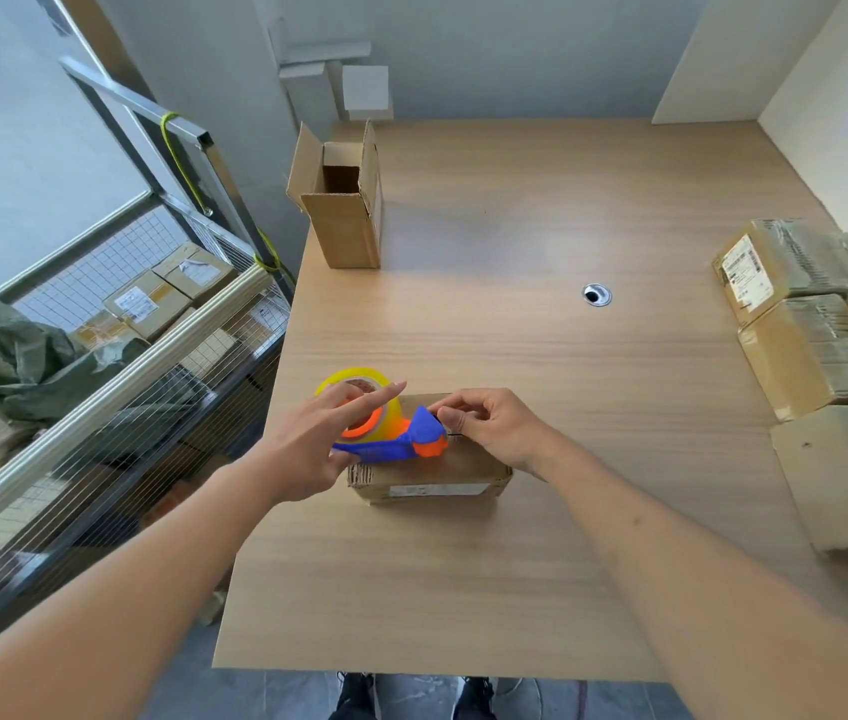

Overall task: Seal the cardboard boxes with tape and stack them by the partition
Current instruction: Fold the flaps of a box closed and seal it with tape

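I am watching a wooden desk (541, 356) under pale walls. At 6 o'clock a closed cardboard box (432, 472) is lying with the tape dispenser (385, 433) on it. My left hand (317, 449), fingers straight, is resting on the dispenser; my right hand (489, 426) is pinching its tape end. Sealed boxes (801, 324) are sitting at 3 o'clock, an open box (343, 220) at 11, a wire cart (115, 356) at 9.
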The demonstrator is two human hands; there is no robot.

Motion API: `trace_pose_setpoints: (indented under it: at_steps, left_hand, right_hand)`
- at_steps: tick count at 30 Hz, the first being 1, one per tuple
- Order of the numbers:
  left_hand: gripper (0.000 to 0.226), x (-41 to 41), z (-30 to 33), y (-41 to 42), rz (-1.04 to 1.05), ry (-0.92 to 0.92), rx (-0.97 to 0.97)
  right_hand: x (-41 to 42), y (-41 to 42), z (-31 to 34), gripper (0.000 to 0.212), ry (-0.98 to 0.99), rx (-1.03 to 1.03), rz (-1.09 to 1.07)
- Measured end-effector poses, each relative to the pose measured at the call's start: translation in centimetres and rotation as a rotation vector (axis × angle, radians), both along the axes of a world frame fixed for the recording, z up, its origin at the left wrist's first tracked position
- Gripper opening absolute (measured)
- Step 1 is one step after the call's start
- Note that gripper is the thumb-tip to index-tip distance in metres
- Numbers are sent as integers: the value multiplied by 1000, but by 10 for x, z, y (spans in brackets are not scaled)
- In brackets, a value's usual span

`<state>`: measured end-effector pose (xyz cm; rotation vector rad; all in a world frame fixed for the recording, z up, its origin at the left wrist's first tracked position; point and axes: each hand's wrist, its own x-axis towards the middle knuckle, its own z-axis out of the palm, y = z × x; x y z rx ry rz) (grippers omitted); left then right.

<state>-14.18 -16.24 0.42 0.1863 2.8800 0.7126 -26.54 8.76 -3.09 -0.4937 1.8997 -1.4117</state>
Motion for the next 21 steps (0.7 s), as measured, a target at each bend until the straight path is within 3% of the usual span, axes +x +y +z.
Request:
trace_pose_setpoints:
  at_steps: [7, 21]
  left_hand:
    - [114, -3, 3, 2, -12, -6, 6]
    - [107, -3, 3, 7, 15, -44, 14]
  right_hand:
    - [-9, 2, -7, 7, -9, 72, 34]
    - [-5, 6, -6, 29, 104, 41, 34]
